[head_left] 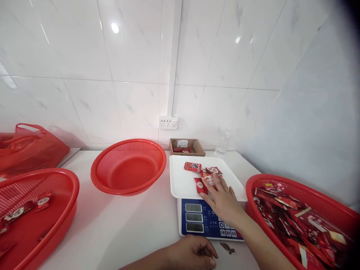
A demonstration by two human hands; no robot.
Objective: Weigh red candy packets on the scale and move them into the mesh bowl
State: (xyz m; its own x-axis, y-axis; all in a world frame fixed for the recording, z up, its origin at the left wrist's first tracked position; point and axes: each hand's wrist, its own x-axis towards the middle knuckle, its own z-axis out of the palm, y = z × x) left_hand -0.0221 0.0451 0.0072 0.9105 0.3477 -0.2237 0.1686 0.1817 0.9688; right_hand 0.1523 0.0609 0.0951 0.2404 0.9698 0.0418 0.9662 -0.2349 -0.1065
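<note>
My right hand reaches over the scale's white pan, its fingers spread and resting on several small red snack packets. One more red packet lies a little apart, to the left on the pan. Below the pan is the blue panel of the digital scale, with displays and buttons; my right hand and forearm cover part of it. On the table in front of the scale, my left hand is loosely curled, its thumb and fingers apart with nothing visible between them.
A red basket of packets stands at right. At left are a basket with a few packets and a bare round basket. Behind are a cardboard box, a clear plastic bottle and a red bag. A brown scrap lies in front.
</note>
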